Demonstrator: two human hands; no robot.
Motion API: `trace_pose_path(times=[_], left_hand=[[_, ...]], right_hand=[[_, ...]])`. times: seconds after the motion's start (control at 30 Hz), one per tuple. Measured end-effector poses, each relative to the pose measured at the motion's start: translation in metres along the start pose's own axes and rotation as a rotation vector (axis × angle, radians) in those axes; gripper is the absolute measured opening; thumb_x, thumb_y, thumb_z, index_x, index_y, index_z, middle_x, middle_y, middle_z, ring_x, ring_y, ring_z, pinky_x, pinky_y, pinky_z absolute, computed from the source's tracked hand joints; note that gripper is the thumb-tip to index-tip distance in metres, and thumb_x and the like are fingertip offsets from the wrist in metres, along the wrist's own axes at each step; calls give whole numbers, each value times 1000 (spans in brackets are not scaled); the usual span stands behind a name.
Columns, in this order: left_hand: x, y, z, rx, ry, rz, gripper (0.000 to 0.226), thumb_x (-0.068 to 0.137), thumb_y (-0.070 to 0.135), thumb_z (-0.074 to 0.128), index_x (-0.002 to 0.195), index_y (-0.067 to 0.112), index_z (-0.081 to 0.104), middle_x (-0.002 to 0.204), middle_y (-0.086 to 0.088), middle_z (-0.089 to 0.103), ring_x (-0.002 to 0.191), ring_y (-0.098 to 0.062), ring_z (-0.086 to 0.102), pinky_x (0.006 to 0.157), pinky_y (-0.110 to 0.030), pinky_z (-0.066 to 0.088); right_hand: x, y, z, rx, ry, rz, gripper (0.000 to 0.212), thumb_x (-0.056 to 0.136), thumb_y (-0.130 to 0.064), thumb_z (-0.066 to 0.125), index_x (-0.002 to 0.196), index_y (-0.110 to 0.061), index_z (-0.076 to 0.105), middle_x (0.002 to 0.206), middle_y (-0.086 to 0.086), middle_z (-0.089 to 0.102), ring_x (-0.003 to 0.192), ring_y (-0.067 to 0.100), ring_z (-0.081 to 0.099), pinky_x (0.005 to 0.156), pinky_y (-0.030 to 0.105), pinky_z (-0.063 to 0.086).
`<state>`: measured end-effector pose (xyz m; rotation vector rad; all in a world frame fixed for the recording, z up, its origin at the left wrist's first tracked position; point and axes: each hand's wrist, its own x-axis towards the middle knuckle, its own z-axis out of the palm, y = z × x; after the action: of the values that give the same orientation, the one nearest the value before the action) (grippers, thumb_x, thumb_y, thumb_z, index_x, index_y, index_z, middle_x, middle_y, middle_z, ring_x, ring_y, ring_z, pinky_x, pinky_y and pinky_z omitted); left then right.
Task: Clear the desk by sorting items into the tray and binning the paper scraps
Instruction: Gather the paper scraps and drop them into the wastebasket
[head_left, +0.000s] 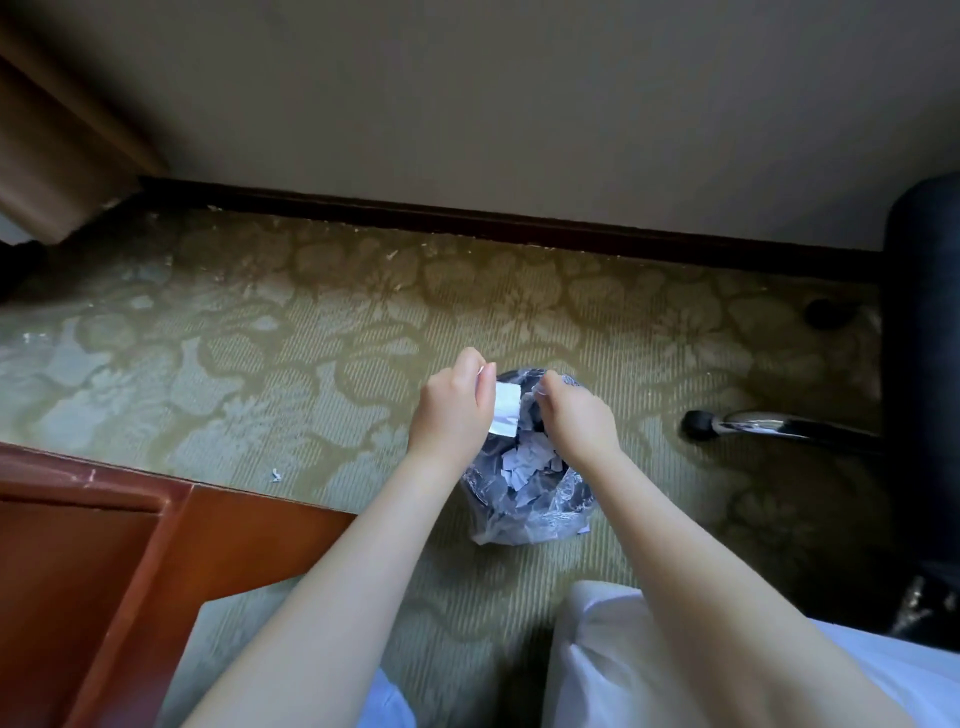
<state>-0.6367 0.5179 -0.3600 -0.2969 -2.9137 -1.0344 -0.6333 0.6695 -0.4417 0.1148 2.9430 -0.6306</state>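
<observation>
Left hand (451, 410), centre of the frame, fingers curled and pinching a white paper piece (505, 410) by its upper edge, dangling it over the mouth of the bin (566, 512). Right hand (577, 418) just beside, on the other side of the paper, fingers curled too, tips over the bin's far rim; gripping a small fragment or nothing, impossible to tell. Bin standing on the patterned carpet (311, 364) just below centre, lined with a clear plastic bag and already heaped with torn paper scraps (524, 462). Corner of the reddish wooden desk (104, 545) at lower left; no tray in view. Dark chair (922, 364) along the right edge, one chrome leg (789, 427) reaching toward the bin but well apart from it.

Probably deep into the binning step, judging by so full a bin. Risks from here:

- **Early release:** a let-go toward the left side of the mouth, then a flutter out onto the carpet, likely enough with paper this light.
- **Overlooked scrap:** one stray scrap (276, 474) already lying on the carpet left of the bin, near the desk edge, easily missed.
- **Overflow:** with the heap so high, fresh bits apt to slide off the top and over the loose liner.
- **Tipping:** a knock from a wrist, or a snag on the liner, perhaps enough to tip so light a bin and spill the lot.

Safer to release low and over the middle, then press the heap down.
</observation>
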Motion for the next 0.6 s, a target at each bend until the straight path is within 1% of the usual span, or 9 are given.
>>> trace_pose_path(times=[0.07, 0.13, 0.2, 0.23, 0.3, 0.37, 0.43, 0.53, 0.6], left_hand=[[3, -8, 3, 34, -2, 14, 20, 97, 17, 44, 80, 6, 48, 61, -7, 45, 57, -27, 43, 50, -30, 28], [4, -16, 7, 66, -24, 17, 20, 96, 17, 44, 81, 5, 48, 61, -8, 45, 56, -29, 44, 50, -29, 28], [3, -23, 12, 97, -53, 22, 21, 96, 17, 44, 82, 2, 49, 61, -9, 46, 56, -31, 47, 49, -30, 30], [2, -25, 15, 106, -65, 23, 21, 96, 17, 45, 83, 1, 50, 61, -11, 47, 56, -32, 48, 49, -31, 30], [0, -27, 19, 119, -86, 18, 22, 96, 18, 45, 84, 0, 51, 63, -16, 51, 57, -34, 50, 48, -30, 29], [0, -27, 23, 147, -106, 10, 24, 97, 19, 43, 86, -1, 52, 66, -18, 55, 58, -33, 48, 46, -29, 24], [2, -25, 28, 159, -125, 14, 24, 97, 19, 42, 88, -1, 53, 65, -15, 52, 57, -31, 47, 44, -29, 21], [8, -21, 39, 205, -160, 35, 26, 98, 18, 41, 90, -2, 54, 64, -11, 47, 57, -27, 43, 45, -29, 20], [14, -19, 51, 242, -199, 23, 26, 99, 19, 39, 92, -1, 54, 69, -14, 52, 61, -27, 44, 47, -30, 22]], right_hand=[[4, 3, 15, -111, -81, -24, 10, 92, -6, 37, 88, -12, 31, 63, 1, 41, 61, 30, 44, 47, 32, 25], [8, 6, 31, -154, -181, -31, 7, 89, -4, 39, 93, -10, 36, 80, 7, 54, 69, 31, 50, 49, 32, 28], [8, 10, 47, -137, -276, 5, 21, 93, -12, 42, 113, -9, 42, 108, 12, 54, 90, 32, 54, 59, 34, 37], [8, 12, 51, -138, -329, 31, 31, 94, -19, 45, 123, -10, 40, 117, 12, 51, 101, 32, 51, 66, 36, 40], [8, 16, 56, -164, -400, 57, 46, 92, -30, 52, 132, -12, 36, 126, 10, 47, 115, 32, 45, 81, 39, 42], [10, 22, 54, -145, -386, 68, 51, 90, -34, 56, 133, -14, 37, 131, 8, 47, 119, 31, 43, 88, 42, 42], [13, 27, 45, -89, -343, 76, 52, 89, -36, 55, 134, -16, 37, 133, 6, 47, 120, 30, 44, 91, 43, 43], [14, 33, 22, -46, -289, 74, 53, 89, -35, 55, 136, -19, 37, 134, 4, 49, 121, 29, 45, 91, 41, 46], [10, 38, 6, -40, -257, 63, 53, 89, -32, 54, 138, -19, 36, 136, 3, 48, 122, 28, 44, 90, 40, 46]])
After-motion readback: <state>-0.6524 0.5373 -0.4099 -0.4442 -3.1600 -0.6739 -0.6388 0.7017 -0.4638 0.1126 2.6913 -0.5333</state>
